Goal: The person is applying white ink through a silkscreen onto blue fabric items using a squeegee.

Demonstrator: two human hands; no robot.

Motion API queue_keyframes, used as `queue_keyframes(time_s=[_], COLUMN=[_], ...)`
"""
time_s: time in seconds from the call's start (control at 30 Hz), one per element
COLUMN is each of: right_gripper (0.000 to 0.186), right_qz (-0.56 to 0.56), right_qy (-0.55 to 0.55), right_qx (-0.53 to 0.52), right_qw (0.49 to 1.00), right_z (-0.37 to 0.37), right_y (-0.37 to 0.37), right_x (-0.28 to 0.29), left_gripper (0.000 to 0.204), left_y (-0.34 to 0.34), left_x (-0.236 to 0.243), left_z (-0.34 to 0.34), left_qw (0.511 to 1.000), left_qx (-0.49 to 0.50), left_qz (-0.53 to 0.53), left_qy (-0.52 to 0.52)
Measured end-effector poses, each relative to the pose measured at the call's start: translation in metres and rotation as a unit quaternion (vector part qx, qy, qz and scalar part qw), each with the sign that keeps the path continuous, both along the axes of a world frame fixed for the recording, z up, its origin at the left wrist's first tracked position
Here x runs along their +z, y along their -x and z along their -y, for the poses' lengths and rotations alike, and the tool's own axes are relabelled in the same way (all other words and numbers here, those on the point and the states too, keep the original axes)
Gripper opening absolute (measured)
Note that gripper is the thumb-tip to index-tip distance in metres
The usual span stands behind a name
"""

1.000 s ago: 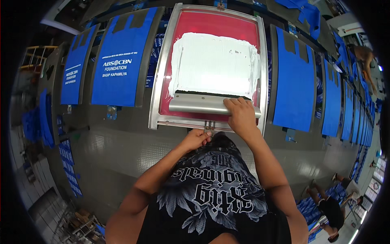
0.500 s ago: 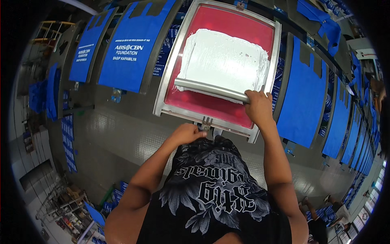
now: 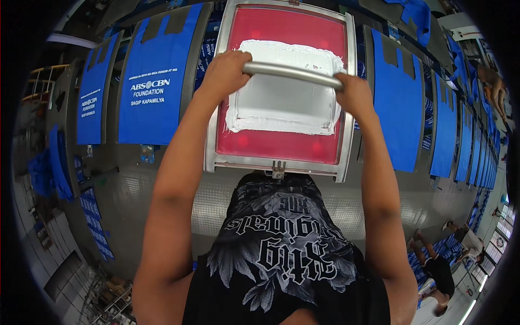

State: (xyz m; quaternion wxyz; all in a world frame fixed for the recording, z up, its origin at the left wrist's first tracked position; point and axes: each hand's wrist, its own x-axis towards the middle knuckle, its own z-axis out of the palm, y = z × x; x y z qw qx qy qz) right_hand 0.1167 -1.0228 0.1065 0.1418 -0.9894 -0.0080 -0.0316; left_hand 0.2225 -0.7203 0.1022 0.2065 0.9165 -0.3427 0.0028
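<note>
My left hand and my right hand are each closed round an end of a grey squeegee. It lies crosswise over a screen printing frame with a metal border and red mesh. White ink covers a rough rectangle in the middle of the mesh, with ridges along its edges. The squeegee's bar spans the far part of this patch, and its lower edge is hidden. A metal clamp sits at the frame's near edge, close to my shirt.
Blue printed bag panels lie on boards to the left. More blue panels with grey-black strips run in a row to the right. Grey flooring shows behind the boards. Another person is at the lower right, among blue pieces.
My left hand has gone from beside the clamp to the squeegee's left end. The squeegee has moved away from me, from the near side of the ink to its far part.
</note>
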Motion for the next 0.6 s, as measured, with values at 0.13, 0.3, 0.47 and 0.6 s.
queue_keyframes(time_s=[0.13, 0.3, 0.47, 0.6], right_gripper=[0.031, 0.039, 0.04, 0.04], right_qz=[0.069, -0.032, -0.106, -0.059], right_qy=[0.129, 0.016, -0.045, 0.019], right_qx=[0.025, 0.052, 0.029, 0.035], right_qw=[0.989, 0.998, 0.993, 0.997], right_z=[0.008, -0.023, -0.04, -0.022], right_y=[-0.024, 0.074, 0.131, 0.076], right_x=[-0.068, -0.046, -0.014, -0.039], left_gripper=[0.025, 0.036, 0.036, 0.036], left_y=[-0.016, 0.083, 0.151, 0.1], left_x=[-0.07, -0.052, -0.032, -0.068], left_z=[0.011, -0.028, -0.04, -0.033], left_qw=[0.996, 1.0, 0.995, 0.998], left_qx=[0.008, 0.016, 0.029, 0.028], left_qz=[0.087, -0.013, -0.09, -0.003], left_qy=[0.025, -0.002, 0.023, 0.049])
